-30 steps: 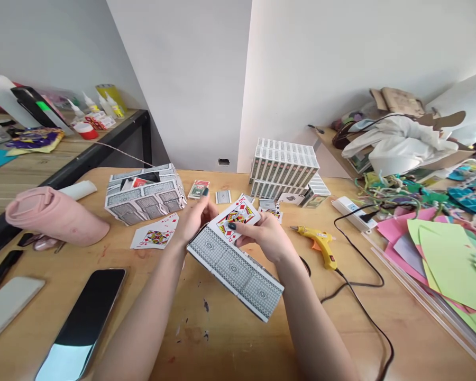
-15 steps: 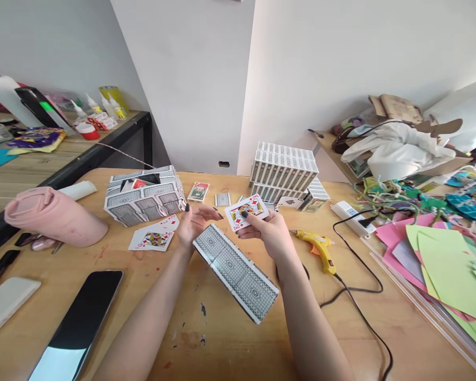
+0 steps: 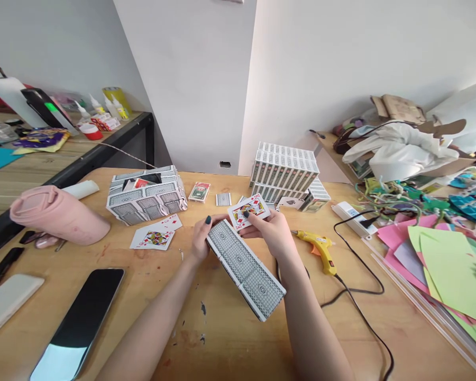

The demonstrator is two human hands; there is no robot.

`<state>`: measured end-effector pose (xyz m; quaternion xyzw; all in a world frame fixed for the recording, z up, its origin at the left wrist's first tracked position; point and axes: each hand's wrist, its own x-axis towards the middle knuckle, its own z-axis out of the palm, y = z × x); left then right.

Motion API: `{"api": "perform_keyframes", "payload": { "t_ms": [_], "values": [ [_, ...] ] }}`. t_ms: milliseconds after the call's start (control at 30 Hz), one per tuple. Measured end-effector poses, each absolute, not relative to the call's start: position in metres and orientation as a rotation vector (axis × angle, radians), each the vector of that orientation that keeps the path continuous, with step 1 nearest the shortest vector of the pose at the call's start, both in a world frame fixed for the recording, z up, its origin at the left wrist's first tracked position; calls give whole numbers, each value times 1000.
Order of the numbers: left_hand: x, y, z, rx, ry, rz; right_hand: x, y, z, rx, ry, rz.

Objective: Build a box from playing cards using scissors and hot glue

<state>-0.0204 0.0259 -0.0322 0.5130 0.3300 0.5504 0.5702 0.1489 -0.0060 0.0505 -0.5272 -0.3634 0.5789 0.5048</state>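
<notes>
Between my hands a long box (image 3: 246, 270) covered in grey patterned playing-card backs slants down to the right. My left hand (image 3: 201, 238) is closed round its far left end, thumb up at the corner and fingers hidden behind. My right hand (image 3: 267, 227) pinches a king of diamonds playing card (image 3: 240, 216), face up, with the thumb across it, just beyond the box. Left of my left hand, loose face-up playing cards (image 3: 153, 239) lie on the table. Behind them stands a larger card-covered box (image 3: 146, 196) with an opening in its top.
A yellow glue gun (image 3: 321, 248) with a black cord lies right, near a white power strip (image 3: 351, 217). Stacked card packs (image 3: 283, 166) stand at the back, beside a single pack (image 3: 199, 191). Left are a pink tumbler (image 3: 59, 217) and a phone (image 3: 81, 317). Coloured paper (image 3: 444, 270) covers the right side.
My left hand has moved right and closed on the end of the box, where before its fingers were apart beside it. The box has shifted slightly right. My right hand keeps the card.
</notes>
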Motion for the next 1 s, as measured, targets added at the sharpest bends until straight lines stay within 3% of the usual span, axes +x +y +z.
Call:
{"api": "perform_keyframes", "payload": {
  "t_ms": [1000],
  "values": [
    [-22,23,-19,1304,856,1315,157,-8,51,-1302,-1014,1500]
  ]
}}
